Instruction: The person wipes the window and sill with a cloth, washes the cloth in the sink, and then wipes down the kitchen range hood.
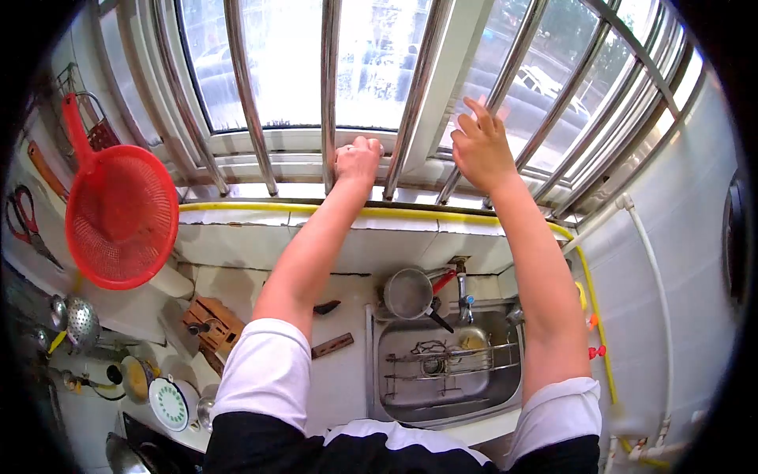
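Observation:
My left hand (359, 160) reaches between two metal window bars (330, 95), its fingers curled at the lower edge of the white window frame (292, 142). What those fingers hold, if anything, is hidden. Farther right, my right hand (480, 150) is raised at a slanted bar (517, 55), in front of the right window pane (545, 87). Its fingers are bent and apart, with the fingertips near the bar and the glass. Nothing shows in its grasp. The left pane (292, 63) looks wet or streaked.
A yellow hose (260, 207) runs along the ledge below the bars. Beneath are a steel sink (379, 399) with a wire rack (450, 359), a saucepan (408, 292) and a tap (464, 292). A red strainer (122, 213) hangs left, above a wooden knife block (215, 324).

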